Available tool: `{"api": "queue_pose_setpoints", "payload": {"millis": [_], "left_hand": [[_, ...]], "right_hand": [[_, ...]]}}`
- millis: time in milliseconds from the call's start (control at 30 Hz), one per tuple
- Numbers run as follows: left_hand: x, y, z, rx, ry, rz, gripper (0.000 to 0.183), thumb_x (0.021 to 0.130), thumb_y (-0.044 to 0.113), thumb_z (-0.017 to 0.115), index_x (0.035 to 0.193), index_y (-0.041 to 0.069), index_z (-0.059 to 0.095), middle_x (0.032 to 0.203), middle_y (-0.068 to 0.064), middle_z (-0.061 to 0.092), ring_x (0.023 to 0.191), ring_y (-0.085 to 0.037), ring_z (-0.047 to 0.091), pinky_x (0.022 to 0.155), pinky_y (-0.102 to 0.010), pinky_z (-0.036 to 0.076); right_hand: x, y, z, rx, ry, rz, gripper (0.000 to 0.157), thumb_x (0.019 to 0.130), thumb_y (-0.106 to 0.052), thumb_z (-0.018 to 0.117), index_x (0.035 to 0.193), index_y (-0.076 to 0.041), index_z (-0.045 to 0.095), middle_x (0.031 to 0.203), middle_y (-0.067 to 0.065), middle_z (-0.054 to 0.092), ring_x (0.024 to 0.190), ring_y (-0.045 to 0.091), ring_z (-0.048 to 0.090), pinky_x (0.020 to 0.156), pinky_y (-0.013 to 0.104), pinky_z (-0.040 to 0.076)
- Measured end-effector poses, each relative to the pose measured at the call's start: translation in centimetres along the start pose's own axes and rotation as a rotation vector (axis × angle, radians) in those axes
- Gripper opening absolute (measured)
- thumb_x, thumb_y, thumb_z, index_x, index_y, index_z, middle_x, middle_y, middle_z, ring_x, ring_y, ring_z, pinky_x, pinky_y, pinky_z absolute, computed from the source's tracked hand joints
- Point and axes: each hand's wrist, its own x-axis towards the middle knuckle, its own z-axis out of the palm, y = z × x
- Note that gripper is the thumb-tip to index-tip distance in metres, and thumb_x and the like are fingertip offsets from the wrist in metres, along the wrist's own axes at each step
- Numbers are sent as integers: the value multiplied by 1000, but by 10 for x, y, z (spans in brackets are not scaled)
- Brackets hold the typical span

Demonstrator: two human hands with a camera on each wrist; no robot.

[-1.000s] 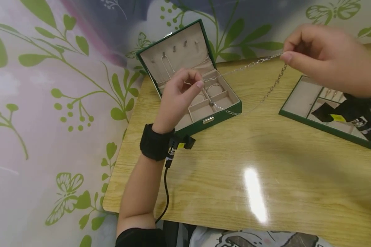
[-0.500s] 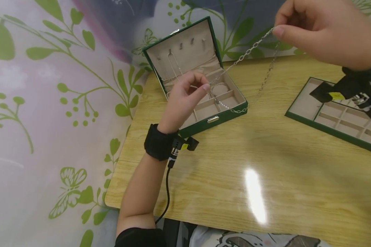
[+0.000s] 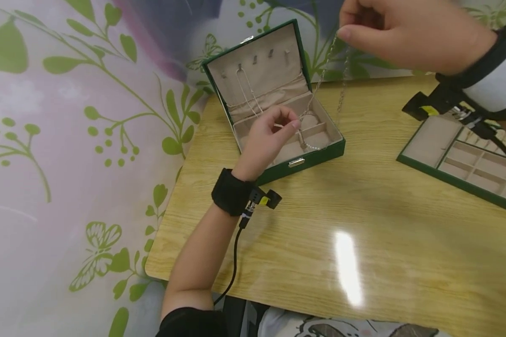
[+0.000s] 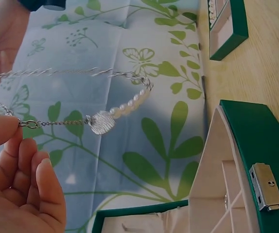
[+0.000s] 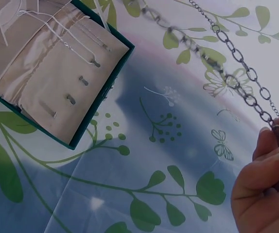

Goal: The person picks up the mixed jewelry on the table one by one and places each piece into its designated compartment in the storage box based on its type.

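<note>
A silver chain necklace (image 3: 323, 70) with a heart pendant (image 4: 103, 123) and a row of pearls (image 4: 130, 104) is stretched between my hands. My left hand (image 3: 267, 140) pinches one part of it between thumb and index finger, just over the open green jewelry box (image 3: 320, 155). Higher and to the right, my right hand (image 3: 413, 35) pinches another part of the chain, seen close up in the right wrist view (image 5: 249, 99). The pendant hangs near the left fingers in the left wrist view. From a hook in the raised lid hangs a second, thin necklace (image 3: 245, 89).
Below the right wrist lies a green-edged compartment tray (image 3: 421, 135), partly covered by the wrist camera. Box and tray both rest on the wooden table (image 3: 303, 243). A patterned wall covering (image 3: 126, 93) rises behind and left of the table.
My right hand has moved left and up, closer to the box, and the chain now hangs more steeply. My left hand still pinches it over the box. The head view has shifted slightly.
</note>
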Motion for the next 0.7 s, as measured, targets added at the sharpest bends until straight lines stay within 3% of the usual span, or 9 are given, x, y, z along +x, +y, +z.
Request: {"api": "queue_pose_setpoints", "payload": {"millis": [200, 367, 533, 700], "left_hand": [[6, -5, 3, -3, 34, -21, 11, 95, 10, 56, 100, 1, 58, 95, -6, 56, 90, -17, 51, 78, -25, 41], [6, -13, 2, 66, 71, -59, 16, 96, 15, 55, 102, 1, 60, 97, -6, 57, 90, -16, 51, 76, -23, 41], [-6, -25, -9, 141, 146, -109, 18, 97, 17, 53, 103, 1, 60, 99, -8, 55, 89, -17, 50, 73, -24, 39], [-26, -40, -19, 200, 231, -170, 19, 98, 13, 51, 109, -2, 57, 109, -11, 51, 95, -20, 48, 79, -27, 40]], "right_hand": [[16, -2, 4, -33, -21, -41, 20, 98, -21, 48, 96, -3, 56, 83, 4, 49, 71, 14, 38, 65, 28, 30], [23, -10, 7, -26, -66, -36, 21, 99, -19, 46, 98, 0, 55, 83, 8, 50, 71, 16, 37, 65, 29, 29], [31, -17, 8, -66, -95, -63, 22, 99, -14, 42, 99, 4, 55, 85, 15, 49, 72, 22, 38, 66, 33, 28], [42, -11, 13, -78, -97, -56, 23, 99, -12, 41, 102, 7, 55, 90, 19, 50, 75, 25, 39, 66, 35, 29]]}}
